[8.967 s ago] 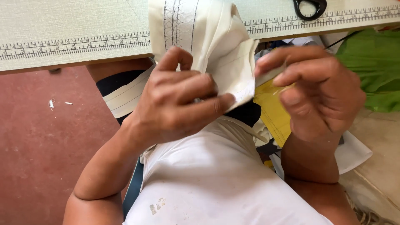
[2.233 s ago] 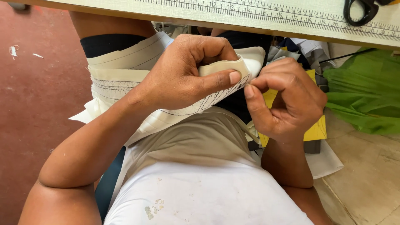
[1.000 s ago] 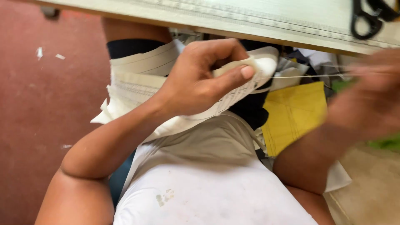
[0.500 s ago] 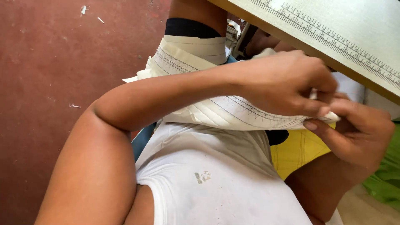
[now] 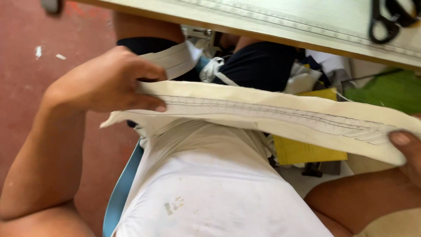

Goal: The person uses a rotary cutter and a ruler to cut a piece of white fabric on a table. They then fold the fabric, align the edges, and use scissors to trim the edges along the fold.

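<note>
A long cream fabric strip with dark stitched lines along it is stretched flat across my lap, above my white shirt. My left hand pinches its left end between thumb and fingers. At the frame's right edge my right hand grips the other end, only the thumb and part of the palm showing. The strip runs slightly downward from left to right between the two hands.
A pale worktable edge with a printed ruler crosses the top, black scissors lying on it at the right. Under it are dark cloth, yellow fabric and green fabric. Red floor lies to the left.
The hands have moved apart, pulling the bunched cream strip out straight. Half a second ago both hands met at one spot on it; now each holds an end.
</note>
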